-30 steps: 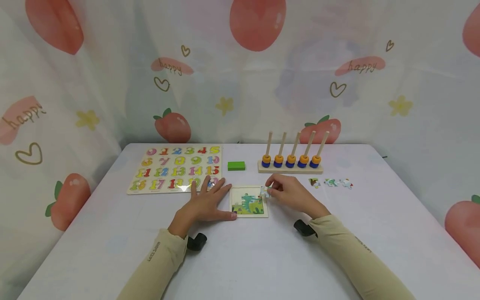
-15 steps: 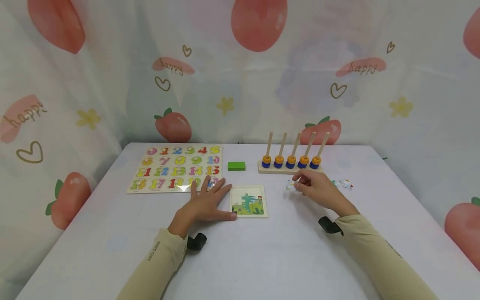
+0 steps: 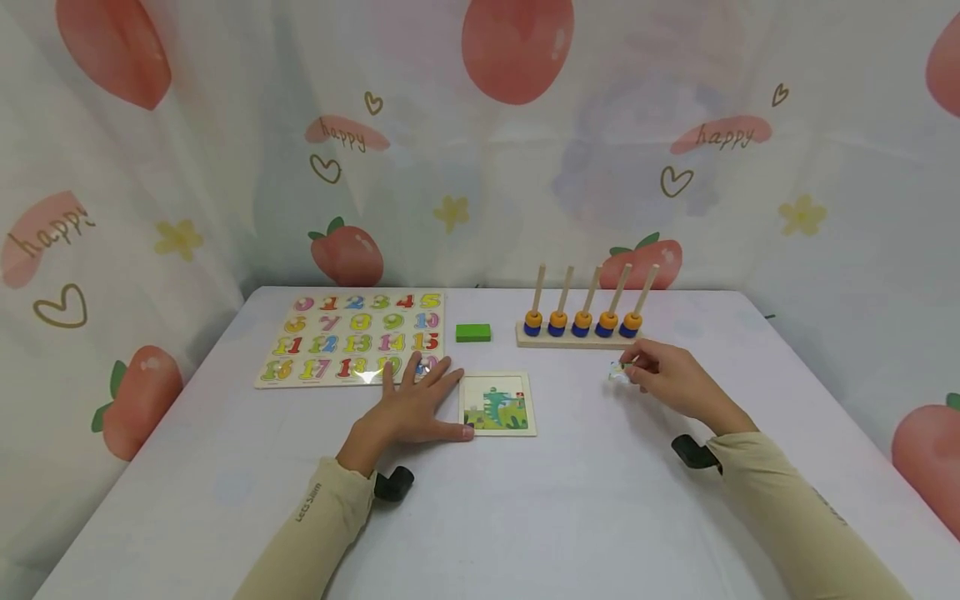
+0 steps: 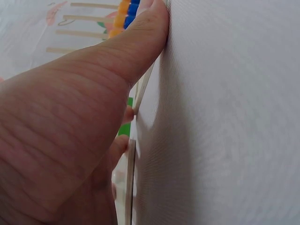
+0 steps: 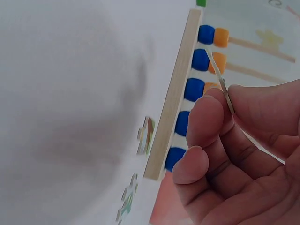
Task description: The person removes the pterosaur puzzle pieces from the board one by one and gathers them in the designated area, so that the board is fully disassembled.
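Note:
My right hand pinches a jigsaw piece between thumb and fingertips. It is off to the right of the puzzle tray, and in the right wrist view the piece shows edge-on. The square wooden tray holds part of a picture with a green-blue dinosaur; pale backing shows in its upper part. My left hand lies spread flat, thumb on the tray's lower left corner and other fingertips over the number board's lower right corner. Two loose jigsaw pieces, one brownish and one greenish, lie beneath the right hand.
A number board with colourful numerals lies at the back left. Beside it is a green block. A wooden peg stand with blue and orange beads stands at the back, just beyond the right hand. A patterned curtain hangs behind the table.
My right hand has moved right, away from the tray's upper right corner, carrying the jigsaw piece and now covering the loose pieces in the head view. The left hand stays put.

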A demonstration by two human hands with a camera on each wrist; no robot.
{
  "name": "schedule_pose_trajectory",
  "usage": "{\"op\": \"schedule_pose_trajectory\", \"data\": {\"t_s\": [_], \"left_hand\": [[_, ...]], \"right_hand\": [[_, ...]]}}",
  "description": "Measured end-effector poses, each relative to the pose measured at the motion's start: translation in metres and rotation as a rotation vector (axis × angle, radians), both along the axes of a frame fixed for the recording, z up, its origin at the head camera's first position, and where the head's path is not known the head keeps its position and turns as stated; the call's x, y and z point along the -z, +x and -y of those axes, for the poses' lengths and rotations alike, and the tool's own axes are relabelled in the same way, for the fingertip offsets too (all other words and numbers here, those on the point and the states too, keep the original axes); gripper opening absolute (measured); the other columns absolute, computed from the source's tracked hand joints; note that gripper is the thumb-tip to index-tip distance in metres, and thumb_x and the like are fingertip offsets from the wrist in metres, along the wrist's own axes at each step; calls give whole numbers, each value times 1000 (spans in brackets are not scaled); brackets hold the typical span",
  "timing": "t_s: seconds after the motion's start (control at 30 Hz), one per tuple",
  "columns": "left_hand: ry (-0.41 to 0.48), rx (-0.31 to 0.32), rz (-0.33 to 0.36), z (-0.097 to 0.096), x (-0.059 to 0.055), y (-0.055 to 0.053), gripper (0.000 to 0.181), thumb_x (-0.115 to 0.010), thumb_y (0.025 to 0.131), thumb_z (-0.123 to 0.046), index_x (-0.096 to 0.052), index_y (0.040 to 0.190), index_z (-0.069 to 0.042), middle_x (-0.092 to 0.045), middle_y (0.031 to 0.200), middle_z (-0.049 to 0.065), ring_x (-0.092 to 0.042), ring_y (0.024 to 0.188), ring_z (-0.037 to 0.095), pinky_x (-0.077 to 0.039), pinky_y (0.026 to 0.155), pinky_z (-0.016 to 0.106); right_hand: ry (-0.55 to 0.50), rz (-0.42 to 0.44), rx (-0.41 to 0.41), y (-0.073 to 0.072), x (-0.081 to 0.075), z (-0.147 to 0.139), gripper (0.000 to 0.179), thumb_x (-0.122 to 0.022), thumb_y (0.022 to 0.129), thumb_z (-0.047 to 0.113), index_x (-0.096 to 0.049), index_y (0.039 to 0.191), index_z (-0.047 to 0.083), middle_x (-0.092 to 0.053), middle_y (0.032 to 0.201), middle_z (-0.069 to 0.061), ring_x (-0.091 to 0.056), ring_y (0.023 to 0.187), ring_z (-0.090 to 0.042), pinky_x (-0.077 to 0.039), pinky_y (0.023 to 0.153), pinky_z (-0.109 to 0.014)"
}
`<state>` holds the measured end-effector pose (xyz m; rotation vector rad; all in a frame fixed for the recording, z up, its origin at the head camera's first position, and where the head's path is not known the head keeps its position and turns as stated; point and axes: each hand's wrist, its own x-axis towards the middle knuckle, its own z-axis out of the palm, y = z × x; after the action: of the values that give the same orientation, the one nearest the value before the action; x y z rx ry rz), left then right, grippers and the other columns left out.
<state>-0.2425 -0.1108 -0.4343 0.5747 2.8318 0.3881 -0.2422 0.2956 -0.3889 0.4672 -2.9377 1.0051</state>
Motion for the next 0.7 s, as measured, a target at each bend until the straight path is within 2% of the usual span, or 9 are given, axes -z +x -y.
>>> {"op": "schedule_pose_trajectory", "data": {"t_s": [0.17, 0.47, 0.7], "left_hand": [[-2, -3, -3, 0, 1, -1, 106, -73, 85, -76, -31, 171, -29, -16, 179, 1, 10, 163, 42, 13, 120, 73], [-5, -4, 0, 0, 1, -1, 106, -72, 85, -77, -31, 171, -29, -15, 179, 0, 10, 163, 42, 13, 121, 73], [7, -3, 5, 0, 0, 0, 106, -73, 86, -75, -32, 171, -29, -15, 179, 1, 10, 163, 42, 14, 120, 73]], "right_hand": [[20, 15, 9, -1, 2, -11, 14, -67, 103, 2, -68, 117, -2, -67, 91, -6, -62, 78, -21, -54, 68, -29], [52, 58, 26, -6, 14, -30, 13, -64, 102, -1, -70, 113, 0, -66, 89, -3, -57, 81, -21, -48, 67, -32], [64, 84, 27, -8, 20, -38, 13, -64, 103, 0, -73, 113, 1, -62, 81, -1, -55, 77, -20, -45, 65, -29]]}}
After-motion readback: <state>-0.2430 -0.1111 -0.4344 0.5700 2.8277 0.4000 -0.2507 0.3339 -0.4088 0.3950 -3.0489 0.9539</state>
